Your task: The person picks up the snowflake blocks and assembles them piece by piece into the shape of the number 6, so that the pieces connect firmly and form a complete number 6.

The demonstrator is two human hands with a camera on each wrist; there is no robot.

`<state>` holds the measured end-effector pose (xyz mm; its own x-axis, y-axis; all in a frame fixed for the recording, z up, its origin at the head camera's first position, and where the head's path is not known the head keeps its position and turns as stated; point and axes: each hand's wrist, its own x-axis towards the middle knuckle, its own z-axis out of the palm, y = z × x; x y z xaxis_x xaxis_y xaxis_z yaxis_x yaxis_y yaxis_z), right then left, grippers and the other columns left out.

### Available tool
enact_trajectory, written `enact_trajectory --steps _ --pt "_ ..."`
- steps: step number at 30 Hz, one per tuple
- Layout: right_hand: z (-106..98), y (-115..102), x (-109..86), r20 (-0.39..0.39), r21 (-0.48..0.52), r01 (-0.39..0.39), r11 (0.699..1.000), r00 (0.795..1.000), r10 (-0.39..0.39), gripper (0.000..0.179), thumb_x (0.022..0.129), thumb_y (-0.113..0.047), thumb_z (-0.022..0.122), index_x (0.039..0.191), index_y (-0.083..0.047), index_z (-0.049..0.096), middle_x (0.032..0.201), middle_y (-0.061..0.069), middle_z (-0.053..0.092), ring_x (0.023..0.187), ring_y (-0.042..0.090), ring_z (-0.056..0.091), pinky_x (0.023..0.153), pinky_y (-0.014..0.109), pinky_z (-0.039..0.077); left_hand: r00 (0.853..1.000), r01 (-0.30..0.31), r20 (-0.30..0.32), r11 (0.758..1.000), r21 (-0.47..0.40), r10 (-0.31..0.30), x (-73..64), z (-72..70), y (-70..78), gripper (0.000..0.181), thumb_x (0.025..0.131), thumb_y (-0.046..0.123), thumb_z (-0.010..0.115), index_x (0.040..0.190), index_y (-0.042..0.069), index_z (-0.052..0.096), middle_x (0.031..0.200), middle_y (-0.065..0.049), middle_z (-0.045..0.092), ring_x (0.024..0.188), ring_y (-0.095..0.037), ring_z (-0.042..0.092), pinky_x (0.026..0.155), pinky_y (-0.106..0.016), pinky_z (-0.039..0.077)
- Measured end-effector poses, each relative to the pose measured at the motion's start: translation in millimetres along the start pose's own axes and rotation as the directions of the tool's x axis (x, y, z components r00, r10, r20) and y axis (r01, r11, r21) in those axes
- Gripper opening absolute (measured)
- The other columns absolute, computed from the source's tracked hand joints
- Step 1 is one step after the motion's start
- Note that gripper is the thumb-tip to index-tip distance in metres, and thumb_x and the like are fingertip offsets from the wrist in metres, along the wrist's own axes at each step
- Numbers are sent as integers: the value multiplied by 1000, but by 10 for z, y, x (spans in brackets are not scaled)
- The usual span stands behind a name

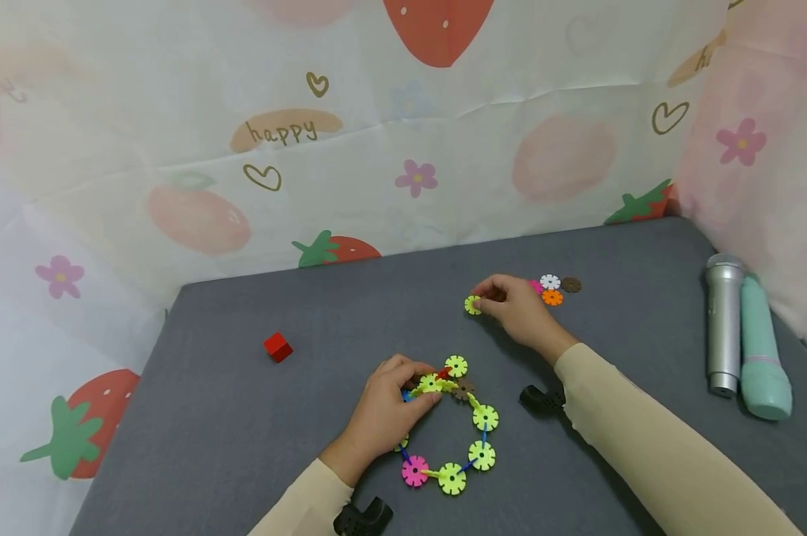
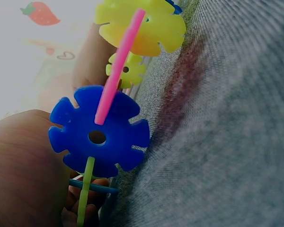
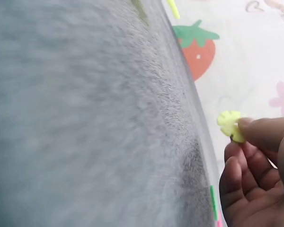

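Observation:
In the head view, a ring of notched plastic snowflake discs (image 1: 453,479) lies on the grey cloth, mostly yellow-green with one pink and one brown. My left hand (image 1: 386,406) holds its upper left part between thumb and fingers, hiding some pieces. A blue disc (image 2: 99,135) with pink and green joining pieces appears close up in the left wrist view. Farther back, my right hand (image 1: 519,314) pinches a single yellow-green disc (image 1: 472,305) by its edge. The right wrist view shows this disc (image 3: 228,124) between thumb and fingertips.
Loose white (image 1: 549,281), orange (image 1: 552,298), brown (image 1: 571,284) and pink discs lie beyond my right hand. A red cube (image 1: 278,347) sits at left. On the right lie a silver microphone (image 1: 723,324) and a mint-green tapered object (image 1: 764,353). Patterned cloth hangs behind the table.

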<state>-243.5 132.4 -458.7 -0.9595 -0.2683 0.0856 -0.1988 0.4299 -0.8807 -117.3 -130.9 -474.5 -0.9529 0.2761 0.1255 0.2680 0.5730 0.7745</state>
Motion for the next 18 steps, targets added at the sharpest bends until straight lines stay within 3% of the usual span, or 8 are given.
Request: enact_trajectory --steps 11,18 --pt "-60 -34 -383 153 82 -56 995 987 43 13 104 -16 78 105 -5 72 90 9 70 83 28 66 76 39 55 1000 -1 -4 1000 3 1 0 5 1 26 101 21 83 126 14 79 104 9 61 93 -15 56 81 -39 51" --pt "-87 49 -508 185 120 -3 993 982 -19 10 104 -16 79 105 -7 74 91 10 69 81 30 62 71 36 53 1000 -16 -8 1000 14 16 -2 15 -2 26 101 20 83 126 14 79 102 10 62 90 -14 55 79 -37 50"
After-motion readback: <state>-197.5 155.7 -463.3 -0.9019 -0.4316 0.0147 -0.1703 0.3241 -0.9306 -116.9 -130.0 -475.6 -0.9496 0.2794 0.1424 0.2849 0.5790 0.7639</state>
